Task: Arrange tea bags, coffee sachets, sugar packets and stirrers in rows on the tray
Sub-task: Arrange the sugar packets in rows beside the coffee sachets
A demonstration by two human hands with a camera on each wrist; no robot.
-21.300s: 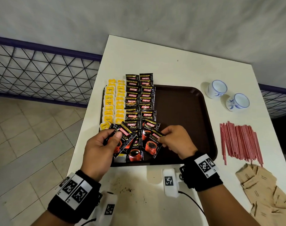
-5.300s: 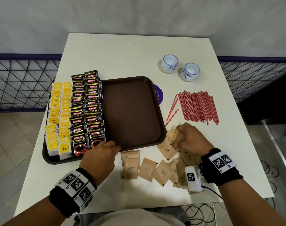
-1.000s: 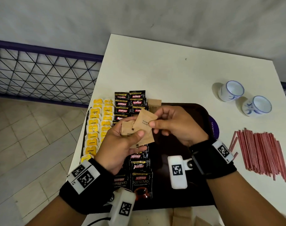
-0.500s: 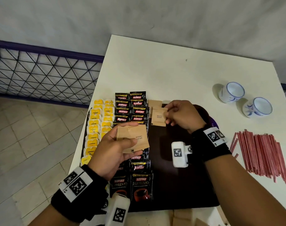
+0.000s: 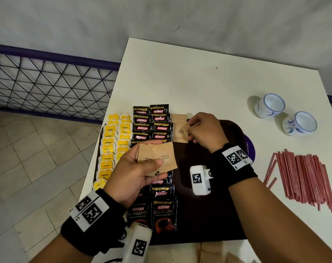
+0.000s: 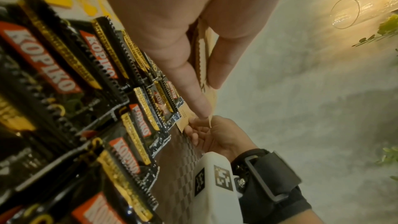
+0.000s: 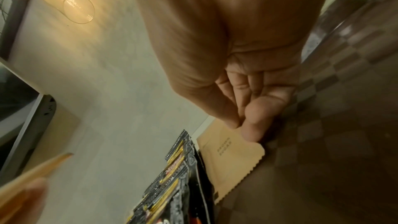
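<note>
On the dark brown tray (image 5: 208, 215) lie two columns of yellow tea bags (image 5: 114, 149) and two columns of black coffee sachets (image 5: 152, 128). One brown sugar packet (image 5: 178, 117) lies at the far end beside the coffee. Overlapping it on the near side is a second sugar packet (image 5: 180, 132) (image 7: 230, 151), whose right edge my right hand (image 5: 189, 128) (image 7: 243, 125) pinches low over the tray. Over the coffee columns, my left hand (image 5: 153, 168) (image 6: 202, 74) grips a small stack of sugar packets (image 5: 155, 158). The red stirrers (image 5: 303, 177) lie on the table at the right.
Two blue-and-white cups (image 5: 269, 105) (image 5: 299, 123) stand at the back right of the white table (image 5: 189, 76). More loose sugar packets (image 5: 210, 251) lie at the table's near edge. A purple coaster (image 5: 248, 149) peeks from under the tray's right rim. A railing (image 5: 47, 82) runs at the left.
My right hand pulled one sugar packet off the left hand's stack and carried it to the tray's far end, down beside the coffee column. The left hand's stack barely moved.
</note>
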